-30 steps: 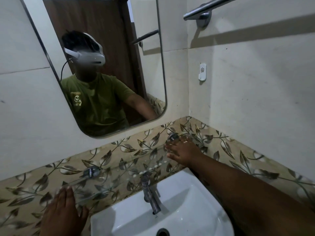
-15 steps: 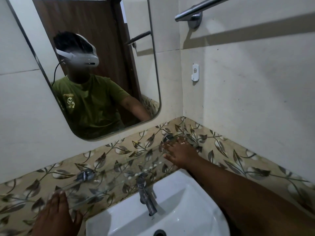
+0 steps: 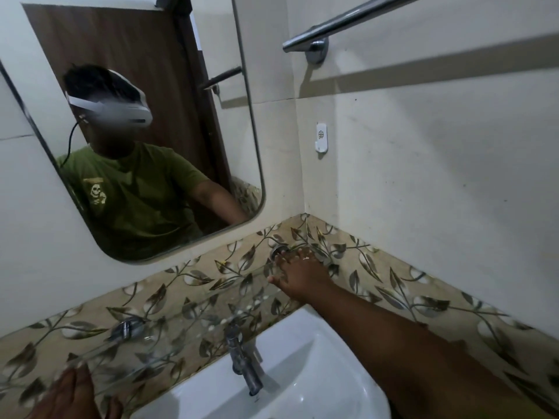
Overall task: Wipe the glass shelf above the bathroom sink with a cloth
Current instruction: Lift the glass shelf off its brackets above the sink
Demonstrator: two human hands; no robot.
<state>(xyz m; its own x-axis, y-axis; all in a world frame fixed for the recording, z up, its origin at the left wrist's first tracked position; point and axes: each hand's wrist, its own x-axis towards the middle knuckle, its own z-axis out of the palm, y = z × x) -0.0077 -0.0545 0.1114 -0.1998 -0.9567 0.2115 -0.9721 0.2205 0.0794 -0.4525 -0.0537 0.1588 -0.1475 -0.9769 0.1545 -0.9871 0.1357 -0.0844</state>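
A clear glass shelf [image 3: 187, 316] runs along the leaf-patterned tile band above the white sink [image 3: 302, 373], held by two chrome brackets. My right hand [image 3: 299, 275] lies flat on the shelf's right end, fingers spread beside the right bracket [image 3: 276, 251]. My left hand [image 3: 74, 394] rests with fingers apart on the shelf's left front edge, partly cut off by the frame's bottom. No cloth is visible in either hand or anywhere in view.
A chrome tap [image 3: 245, 361] stands on the sink just below the shelf. A mirror [image 3: 145, 125] hangs above and reflects a person in a green shirt. A towel bar [image 3: 341, 22] and a small white wall hook [image 3: 321, 137] are on the right wall.
The view has shifted slightly left and down. Both hands stay on the ends of the shelf, with the left hand now lower in the frame.
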